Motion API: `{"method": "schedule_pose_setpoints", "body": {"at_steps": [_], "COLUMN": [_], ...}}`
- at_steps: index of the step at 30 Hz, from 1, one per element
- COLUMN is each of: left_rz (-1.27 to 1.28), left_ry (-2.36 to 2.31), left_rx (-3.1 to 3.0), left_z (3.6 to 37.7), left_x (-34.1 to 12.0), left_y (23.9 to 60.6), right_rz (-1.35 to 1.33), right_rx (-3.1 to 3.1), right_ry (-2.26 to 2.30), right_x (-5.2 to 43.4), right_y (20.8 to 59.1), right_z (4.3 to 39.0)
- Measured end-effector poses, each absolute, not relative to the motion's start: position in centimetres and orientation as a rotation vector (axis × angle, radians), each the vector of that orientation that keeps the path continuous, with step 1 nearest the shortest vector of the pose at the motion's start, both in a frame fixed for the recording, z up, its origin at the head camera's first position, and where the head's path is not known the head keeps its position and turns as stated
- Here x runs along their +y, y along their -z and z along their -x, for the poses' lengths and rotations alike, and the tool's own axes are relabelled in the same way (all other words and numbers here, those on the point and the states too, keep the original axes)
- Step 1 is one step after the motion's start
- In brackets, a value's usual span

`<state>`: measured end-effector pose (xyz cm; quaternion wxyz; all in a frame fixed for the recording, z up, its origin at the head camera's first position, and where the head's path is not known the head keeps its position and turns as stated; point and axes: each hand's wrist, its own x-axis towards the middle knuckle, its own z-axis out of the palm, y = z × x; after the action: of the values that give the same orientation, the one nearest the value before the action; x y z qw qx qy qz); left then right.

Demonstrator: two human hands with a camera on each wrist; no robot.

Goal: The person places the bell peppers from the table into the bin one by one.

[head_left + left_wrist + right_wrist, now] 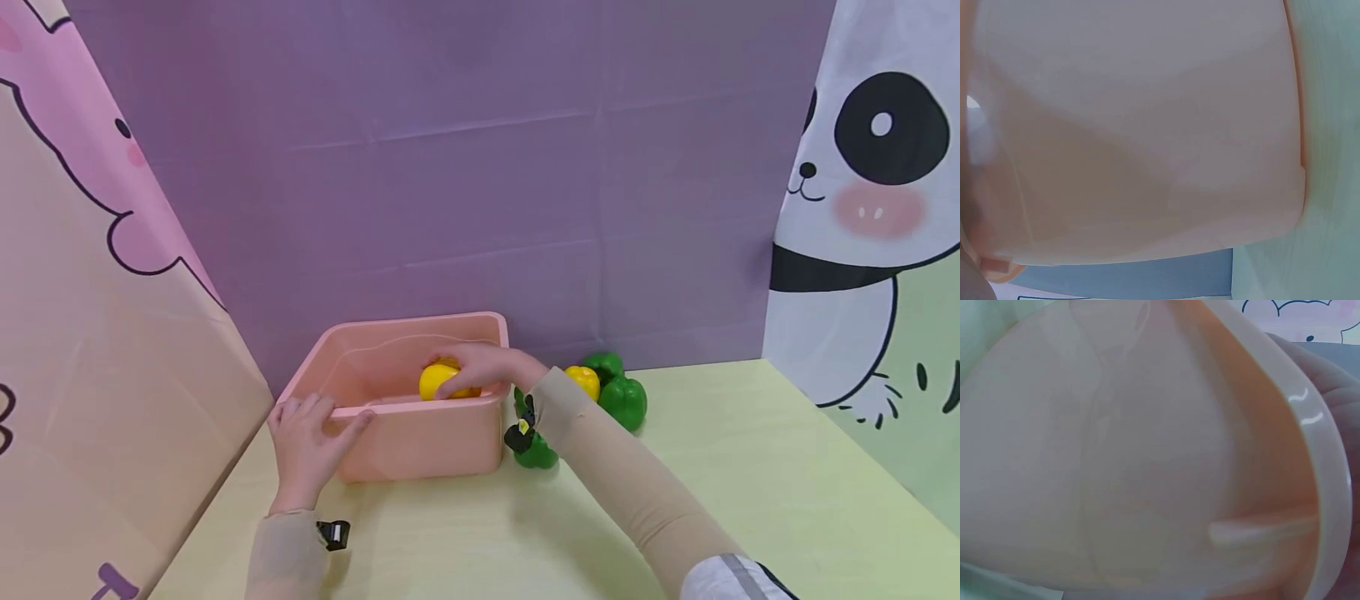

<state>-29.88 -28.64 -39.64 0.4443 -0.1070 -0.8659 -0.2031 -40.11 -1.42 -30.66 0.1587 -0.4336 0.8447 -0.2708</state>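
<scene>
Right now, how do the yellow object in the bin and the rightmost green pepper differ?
The right hand grips the yellow object; no hand holds the rightmost green pepper. The yellow object is within the pink bin, while the rightmost green pepper sits outside it. Both look rounded.

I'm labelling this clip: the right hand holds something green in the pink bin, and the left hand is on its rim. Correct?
Not green: the head view shows the right hand holding a yellow object. The rest stands.
</scene>
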Motion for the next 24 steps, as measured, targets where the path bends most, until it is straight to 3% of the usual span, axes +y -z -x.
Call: {"method": "schedule_pose_setpoints", "body": {"at_steps": [24], "left_rz": [0.273], "left_ry": [0.517], "left_rx": [-2.131], "left_z": [30.0], "left_x": [-28.6], "left_y": [39.8], "right_rz": [1.139], "right_rx": [2.387], "right_ry": [0.643], "right_x": [-2.6], "right_y": [31.4], "right_z": [40.0]}}
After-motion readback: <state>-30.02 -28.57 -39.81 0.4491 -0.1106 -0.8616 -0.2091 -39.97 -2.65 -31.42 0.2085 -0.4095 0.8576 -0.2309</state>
